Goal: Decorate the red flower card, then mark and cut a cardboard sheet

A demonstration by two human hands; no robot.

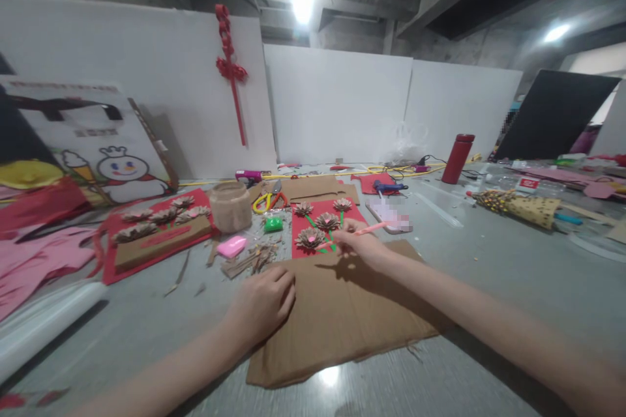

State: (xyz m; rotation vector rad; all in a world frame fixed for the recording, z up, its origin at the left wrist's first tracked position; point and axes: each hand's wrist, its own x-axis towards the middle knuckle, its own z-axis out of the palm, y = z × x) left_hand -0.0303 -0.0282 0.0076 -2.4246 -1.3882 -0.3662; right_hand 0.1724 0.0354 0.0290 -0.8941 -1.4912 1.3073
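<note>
The slim pink pen (372,229) slants over the red card (323,204), just beyond the far edge of the brown cardboard sheet (342,319). The person's right hand (357,242) grasps it between bent fingers, its lower end close to the card's paper flowers (310,239); whether it touches them cannot be told. The left hand (268,296) lies on the sheet's left edge, fingers curled inward, and whether they pinch anything cannot be told. Left of the sheet's far corner are brown scraps (252,260), a pink packet (231,247) and, farther back, a jar (231,207). Beyond the sheet's far right corner lie a phone (388,216) and, behind it, a blue glue gun (390,187); a red bottle (457,159) stands farther right of the sheet on the grey tabletop (469,293)
</note>
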